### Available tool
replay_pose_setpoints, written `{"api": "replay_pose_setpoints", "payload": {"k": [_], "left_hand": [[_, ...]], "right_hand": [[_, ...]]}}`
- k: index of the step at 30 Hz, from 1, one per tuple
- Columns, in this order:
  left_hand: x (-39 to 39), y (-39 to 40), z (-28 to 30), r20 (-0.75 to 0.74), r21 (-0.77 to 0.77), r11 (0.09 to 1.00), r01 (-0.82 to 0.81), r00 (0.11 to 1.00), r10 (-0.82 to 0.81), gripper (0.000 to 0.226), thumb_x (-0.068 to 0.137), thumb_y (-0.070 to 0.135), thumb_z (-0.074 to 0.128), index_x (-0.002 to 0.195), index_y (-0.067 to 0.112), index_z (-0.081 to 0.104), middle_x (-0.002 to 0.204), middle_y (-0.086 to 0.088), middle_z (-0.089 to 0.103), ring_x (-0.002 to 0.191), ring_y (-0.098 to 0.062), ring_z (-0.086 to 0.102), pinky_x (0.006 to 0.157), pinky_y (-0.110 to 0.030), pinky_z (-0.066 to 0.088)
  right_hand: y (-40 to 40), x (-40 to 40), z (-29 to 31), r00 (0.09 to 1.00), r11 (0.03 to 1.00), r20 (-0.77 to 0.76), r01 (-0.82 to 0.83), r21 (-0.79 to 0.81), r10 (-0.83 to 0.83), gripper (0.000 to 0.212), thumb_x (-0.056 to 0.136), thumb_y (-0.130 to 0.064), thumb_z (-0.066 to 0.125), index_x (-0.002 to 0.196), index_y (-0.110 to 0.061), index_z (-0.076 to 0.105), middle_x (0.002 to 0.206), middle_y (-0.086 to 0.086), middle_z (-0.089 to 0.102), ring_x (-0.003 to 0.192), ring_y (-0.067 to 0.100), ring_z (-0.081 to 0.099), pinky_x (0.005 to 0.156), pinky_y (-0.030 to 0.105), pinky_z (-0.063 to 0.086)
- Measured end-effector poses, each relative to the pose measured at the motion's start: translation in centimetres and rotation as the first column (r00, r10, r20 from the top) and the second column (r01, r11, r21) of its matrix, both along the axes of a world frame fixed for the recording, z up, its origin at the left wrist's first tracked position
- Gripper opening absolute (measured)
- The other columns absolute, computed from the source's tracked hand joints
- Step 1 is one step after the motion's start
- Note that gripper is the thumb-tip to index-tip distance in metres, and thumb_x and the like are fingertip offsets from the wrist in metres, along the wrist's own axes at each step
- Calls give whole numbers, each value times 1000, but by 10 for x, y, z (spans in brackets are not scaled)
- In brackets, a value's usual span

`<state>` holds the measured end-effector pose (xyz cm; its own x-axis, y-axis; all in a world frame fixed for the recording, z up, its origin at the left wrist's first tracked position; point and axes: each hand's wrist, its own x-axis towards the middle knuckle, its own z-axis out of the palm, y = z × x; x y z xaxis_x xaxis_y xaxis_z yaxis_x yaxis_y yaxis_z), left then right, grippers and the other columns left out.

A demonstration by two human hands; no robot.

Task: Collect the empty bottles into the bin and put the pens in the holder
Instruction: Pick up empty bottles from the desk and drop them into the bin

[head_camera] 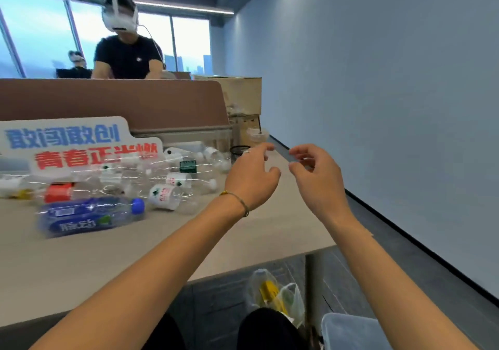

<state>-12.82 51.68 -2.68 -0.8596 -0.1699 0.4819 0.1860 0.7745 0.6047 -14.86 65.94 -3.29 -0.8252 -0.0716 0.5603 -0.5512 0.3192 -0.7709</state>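
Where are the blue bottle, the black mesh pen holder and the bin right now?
blue bottle (90, 216): head view, on the middle of its blue label.
black mesh pen holder (238, 151): head view, on its rim, just beyond the left hand.
bin (348, 330): head view, on its pale wall, on the floor beside the table.

the bench (81, 255) is pale beige. on it a bottle (90, 216) is deep blue with a blue cap and white lettering; another bottle (58, 192) wears a red label. the clear bottles (167, 195) carry white labels with red print and small green marks, and one has a dark green label (188, 166). the sign (67, 144) is white with blue characters above red ones. the divider (113, 101) is brown. the mesh holder (239, 152) is black. the wall (378, 106) is light grey-blue, the floor (405, 241) dark grey. the bag (275, 293) below is clear with yellow inside, the bin (348, 330) pale bluish. a thin yellow-green bracelet (237, 199) circles the left wrist.
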Motion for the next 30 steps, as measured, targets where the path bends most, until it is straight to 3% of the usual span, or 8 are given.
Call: {"api": "replay_pose_setpoints", "payload": {"k": [7, 11, 17, 24, 27, 30], "left_hand": [[10, -114, 2, 62, -83, 978, -193, 978, 198, 46, 92, 22, 58, 138, 25, 56, 128, -4, 64, 112, -24, 62, 94, -40, 54], [0, -175, -17, 170, -250, 930, -269, 933, 316, 50, 88, 17, 60, 137, 26, 57, 132, -5, 63, 121, -28, 58, 98, -43, 52], [-30, -223, -53, 348, -687, 715, -128, 806, 479, 57, 84, 24, 65, 139, 28, 51, 133, -6, 58, 126, -29, 50, 102, -42, 44], [-56, -237, -88, 382, -820, 572, 10, 754, 534, 59, 82, 30, 68, 138, 28, 48, 131, -5, 60, 127, -30, 51, 109, -46, 35], [-57, -231, -83, 334, -792, 610, -31, 814, 476, 63, 84, 42, 65, 142, 29, 45, 131, -3, 60, 129, -29, 50, 117, -52, 24], [-52, -223, -58, 204, -570, 802, -178, 915, 348, 65, 76, 50, 62, 137, 30, 50, 117, -1, 67, 111, -28, 62, 101, -41, 43]], "right_hand": [[-92, -19, 5, 990, 985, -23, -140, 102, 143, 18, 91, -16, 64, 95, -33, 70, 106, -8, 65, 95, 4, 61, 81, 28, 50], [-134, -41, -7, 976, 969, 18, -216, 119, 215, 19, 89, -15, 65, 95, -32, 72, 106, -6, 66, 95, 10, 63, 85, 36, 55], [-174, -76, -24, 957, 951, 76, -288, 115, 281, 22, 90, -10, 63, 94, -30, 71, 109, -7, 65, 100, 6, 59, 83, 34, 51], [-185, -109, -40, 953, 952, 113, -292, 92, 281, 27, 88, -8, 61, 93, -32, 72, 108, -11, 64, 101, 8, 59, 88, 37, 52], [-187, -121, -42, 958, 954, 108, -276, 114, 264, 27, 87, -9, 62, 91, -34, 71, 106, -11, 64, 100, 10, 60, 85, 37, 51], [-192, -138, -41, 964, 957, 132, -249, 148, 231, 25, 86, -12, 61, 89, -34, 71, 103, -6, 65, 96, 14, 62, 82, 39, 53]]}}
